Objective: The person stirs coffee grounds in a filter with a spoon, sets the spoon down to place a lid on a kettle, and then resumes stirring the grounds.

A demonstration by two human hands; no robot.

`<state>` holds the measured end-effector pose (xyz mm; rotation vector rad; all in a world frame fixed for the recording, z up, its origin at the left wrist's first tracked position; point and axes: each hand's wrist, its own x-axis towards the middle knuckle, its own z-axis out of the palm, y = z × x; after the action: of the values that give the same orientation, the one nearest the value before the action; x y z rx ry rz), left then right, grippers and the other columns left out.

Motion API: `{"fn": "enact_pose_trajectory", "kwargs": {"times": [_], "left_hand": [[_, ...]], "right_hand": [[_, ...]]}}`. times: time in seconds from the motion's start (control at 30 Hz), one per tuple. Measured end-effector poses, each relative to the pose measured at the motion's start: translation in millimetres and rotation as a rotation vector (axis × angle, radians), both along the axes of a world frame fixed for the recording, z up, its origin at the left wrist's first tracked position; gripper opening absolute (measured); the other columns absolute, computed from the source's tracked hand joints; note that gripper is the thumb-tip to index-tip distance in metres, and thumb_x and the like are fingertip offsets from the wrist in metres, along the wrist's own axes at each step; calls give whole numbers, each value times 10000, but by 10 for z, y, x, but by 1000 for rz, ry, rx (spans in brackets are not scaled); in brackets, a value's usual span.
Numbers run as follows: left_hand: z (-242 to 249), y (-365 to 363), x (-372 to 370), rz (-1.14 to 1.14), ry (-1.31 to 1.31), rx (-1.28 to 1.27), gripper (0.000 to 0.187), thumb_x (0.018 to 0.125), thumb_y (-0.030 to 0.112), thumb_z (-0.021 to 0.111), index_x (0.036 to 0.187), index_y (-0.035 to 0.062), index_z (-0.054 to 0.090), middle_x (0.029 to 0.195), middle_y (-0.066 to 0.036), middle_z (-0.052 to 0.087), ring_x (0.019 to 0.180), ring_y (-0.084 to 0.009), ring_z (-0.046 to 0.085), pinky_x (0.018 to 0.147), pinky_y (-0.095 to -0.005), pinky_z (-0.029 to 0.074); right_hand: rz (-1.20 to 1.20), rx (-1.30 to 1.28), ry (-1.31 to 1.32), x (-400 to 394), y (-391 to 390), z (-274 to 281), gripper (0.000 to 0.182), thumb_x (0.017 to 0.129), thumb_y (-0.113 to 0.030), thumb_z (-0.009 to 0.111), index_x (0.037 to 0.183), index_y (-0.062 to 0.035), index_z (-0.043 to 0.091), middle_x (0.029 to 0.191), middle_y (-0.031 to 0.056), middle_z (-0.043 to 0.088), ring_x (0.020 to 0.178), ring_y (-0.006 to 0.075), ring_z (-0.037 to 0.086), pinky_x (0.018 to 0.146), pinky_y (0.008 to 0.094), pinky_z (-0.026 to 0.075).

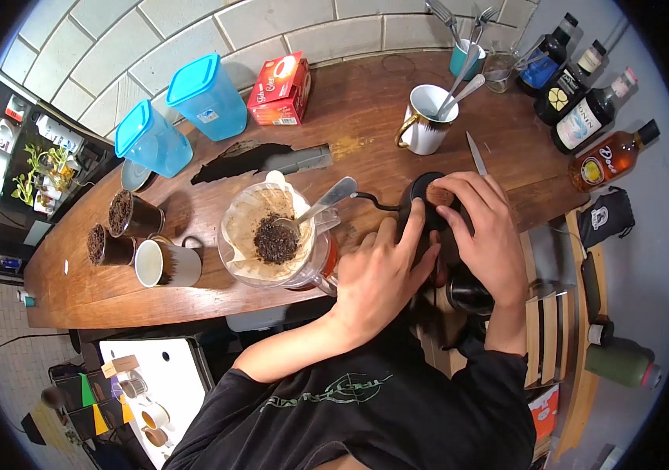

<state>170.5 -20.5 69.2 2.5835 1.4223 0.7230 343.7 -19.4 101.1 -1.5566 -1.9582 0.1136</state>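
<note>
Head view is showing both hands gripping a black kettle (433,205) near the table's (366,110) right edge: the left hand (381,274) is wrapping its body, the right hand (485,227) is pressing spread fingers on its lid, just right of the coffee dripper (268,235)

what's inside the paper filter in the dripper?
The paper filter holds a clump of dark coffee grounds with a spoon resting in it. What has dripped into the vessel underneath is hidden by the filter.

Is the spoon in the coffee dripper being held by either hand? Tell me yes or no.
No. The spoon rests alone in the dripper, while the left hand and right hand are both on the black kettle.
</note>
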Motion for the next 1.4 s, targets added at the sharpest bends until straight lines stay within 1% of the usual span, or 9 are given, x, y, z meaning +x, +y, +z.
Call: {"fn": "enact_pose_trajectory", "kwargs": {"times": [0.13, 0.2, 0.63, 0.73, 0.8, 0.9, 1.1, 1.33, 1.4], "left_hand": [[-64, 86, 19, -7, 8, -16, 611, 895, 398, 723, 1393, 90, 551, 912, -94, 673, 685, -233, 702, 524, -332, 537], [-85, 108, 18, -45, -30, 44, 565, 919, 431, 678, 1359, 90, 578, 828, -86, 613, 677, -221, 684, 535, -304, 534], [-72, 57, 19, -61, -29, 96, 517, 916, 419, 686, 1317, 102, 608, 843, -66, 593, 662, -206, 663, 530, -300, 530], [-48, 11, -19, -76, -40, 90, 484, 886, 388, 718, 1257, 92, 623, 825, -47, 568, 656, -186, 641, 524, -298, 516], [-78, -48, -71, -137, -172, 137, 446, 810, 275, 808, 1158, 64, 626, 801, -66, 555, 620, -222, 626, 525, -327, 506], [-164, -113, -177, -200, -216, 133, 408, 764, 197, 832, 1080, 59, 614, 767, -58, 527, 582, -210, 595, 502, -326, 476], [-104, -176, -230, -276, -283, 125, 426, 734, 173, 842, 1078, 56, 619, 727, -43, 505, 539, -191, 557, 476, -320, 443], [-116, -142, -225, -269, -283, 110, 404, 733, 167, 844, 1056, 52, 632, 726, -35, 512, 523, -182, 554, 469, -320, 434], [-127, -149, -235, -249, -257, 104, 392, 774, 243, 823, 1066, 68, 629, 768, -23, 498, 591, -158, 568, 504, -297, 471]], "right_hand": [[12, -16, 14, 31, -1, -2, 224, 880, -63, 657, 1101, -40, 626, 1108, 98, 634, 1030, 327, 584, 921, 439, 463], [19, -20, 26, 39, -6, -4, 225, 877, -59, 658, 1099, -42, 626, 1105, 98, 633, 1031, 326, 584, 921, 438, 464], [31, -27, 46, 55, 9, -6, 237, 873, -51, 661, 1107, -41, 626, 1109, 98, 625, 1042, 327, 583, 918, 441, 466], [36, -34, 72, 40, 13, -18, 271, 866, -60, 677, 1131, -43, 622, 1111, 98, 626, 1052, 332, 579, 929, 438, 464], [34, -49, 110, 46, 20, -47, 297, 860, -65, 689, 1148, -45, 621, 1114, 98, 627, 1059, 334, 576, 937, 437, 462], [35, -16, 97, 66, 44, -101, 352, 840, -65, 714, 1179, -52, 619, 1128, 93, 632, 1070, 327, 573, 952, 437, 459], [107, 160, 40, 109, 32, -32, 408, 790, -49, 760, 1180, -88, 644, 1185, 56, 672, 1069, 295, 591, 930, 415, 467], [77, 381, 13, 145, -17, 85, 452, 733, -22, 805, 1156, -100, 669, 1173, 49, 694, 1005, 276, 617, 884, 393, 474], [69, 390, -4, 148, -25, 107, 454, 729, -22, 808, 1154, -100, 670, 1172, 49, 695, 1004, 271, 619, 885, 391, 472]]}}
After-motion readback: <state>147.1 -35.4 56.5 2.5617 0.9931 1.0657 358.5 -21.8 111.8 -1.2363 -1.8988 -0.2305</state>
